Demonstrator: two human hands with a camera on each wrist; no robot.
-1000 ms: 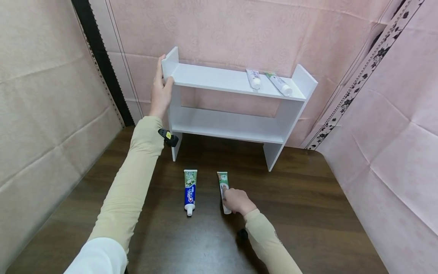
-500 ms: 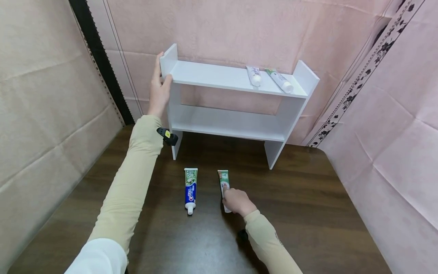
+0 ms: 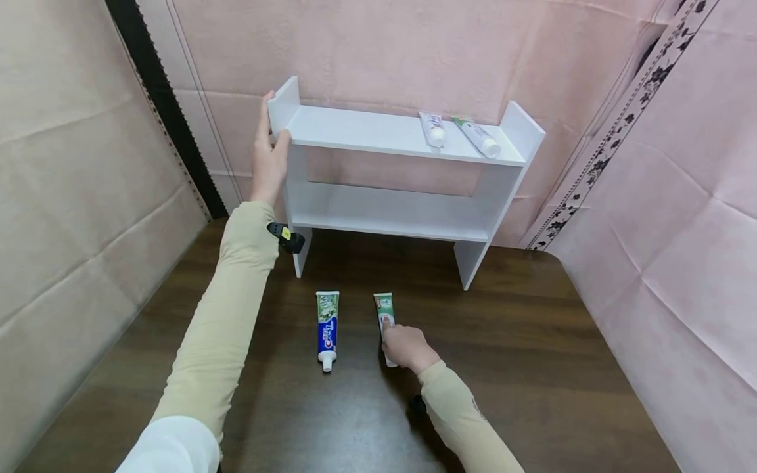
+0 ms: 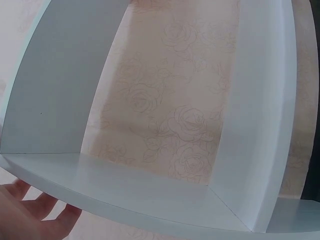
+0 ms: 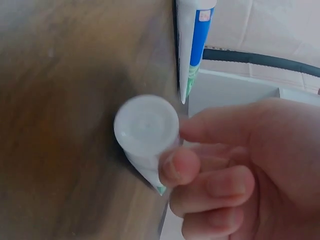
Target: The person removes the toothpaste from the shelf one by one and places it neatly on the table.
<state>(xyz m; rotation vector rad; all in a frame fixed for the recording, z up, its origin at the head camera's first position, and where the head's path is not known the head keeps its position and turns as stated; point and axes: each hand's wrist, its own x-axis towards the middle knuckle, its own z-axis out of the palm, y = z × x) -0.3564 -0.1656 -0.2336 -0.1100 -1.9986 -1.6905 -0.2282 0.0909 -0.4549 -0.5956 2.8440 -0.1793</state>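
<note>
A white two-tier shelf (image 3: 390, 211) stands on the dark wooden table. My left hand (image 3: 270, 165) grips its left side panel near the top, thumb on the front edge; in the left wrist view, fingers (image 4: 42, 204) lie against the panel's outer face. On the table, a green-and-white toothpaste tube (image 3: 384, 306) lies cap toward me. My right hand (image 3: 408, 347) holds it between thumb and curled fingers, covering its middle; its round white cap (image 5: 146, 126) shows in the right wrist view. Left of it lies a blue-and-green Crest toothpaste tube (image 3: 327, 332), untouched.
Two more toothpaste tubes lie on the shelf's top tier toward the right: a smaller white tube (image 3: 432, 130) and a larger white-and-green tube (image 3: 476, 138). Pale pink cloth (image 3: 414, 52) hangs behind the shelf and along both sides of the table (image 3: 532, 368).
The head view has shifted slightly. Both hands keep their places, the left on the shelf and the right on the toothpaste tube.
</note>
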